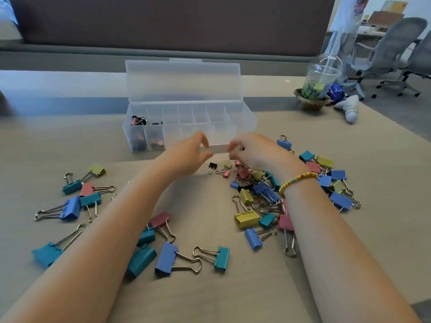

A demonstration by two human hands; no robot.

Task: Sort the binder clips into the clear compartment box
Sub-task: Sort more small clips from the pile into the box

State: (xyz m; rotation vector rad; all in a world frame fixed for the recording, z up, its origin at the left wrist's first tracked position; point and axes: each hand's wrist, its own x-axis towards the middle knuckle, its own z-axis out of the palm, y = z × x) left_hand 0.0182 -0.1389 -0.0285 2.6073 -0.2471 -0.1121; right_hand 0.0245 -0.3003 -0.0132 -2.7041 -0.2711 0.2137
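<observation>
Beside clear plastic box (186, 127), metal clips (254, 197).

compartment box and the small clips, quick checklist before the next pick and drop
1. clear compartment box lid open: ok.
2. Empty compartments free: ok, only the two leftmost hold clips.
3. left hand free: ok, holds nothing.
4. right hand empty: cannot tell, fingers curled over the pile.
5. small black clip lies apart, easy to pinch: ok.
6. drink cup away from the work area: ok.
</observation>
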